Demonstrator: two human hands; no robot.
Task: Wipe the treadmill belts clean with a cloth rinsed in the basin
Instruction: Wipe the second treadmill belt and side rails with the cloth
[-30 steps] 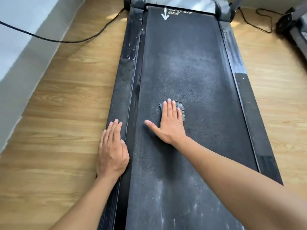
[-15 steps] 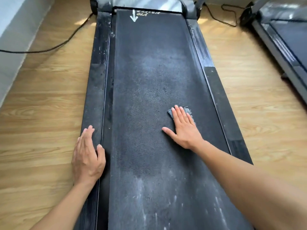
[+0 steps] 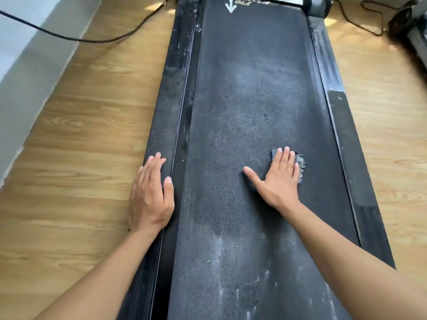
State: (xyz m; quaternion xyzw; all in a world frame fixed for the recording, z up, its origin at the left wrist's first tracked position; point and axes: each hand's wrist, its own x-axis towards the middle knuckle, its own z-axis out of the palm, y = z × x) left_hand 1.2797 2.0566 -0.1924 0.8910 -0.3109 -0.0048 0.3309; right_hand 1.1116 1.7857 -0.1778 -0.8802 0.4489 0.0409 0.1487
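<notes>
Broad, bare treadmill belt (image 3: 249,93) through the frame's centre and top, open ahead of the right hand (image 3: 280,181) flat on the cloth (image 3: 300,161). At the right, a narrow strip of belt, then the raised side rail (image 3: 346,135). Left rail blocked lower left by the flat left hand (image 3: 150,199). Black cable (image 3: 92,39) across the wooden floor (image 3: 80,135), upper left.

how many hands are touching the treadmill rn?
2. Left hand lies flat on the left side rail; right hand presses the cloth onto the belt.
</notes>
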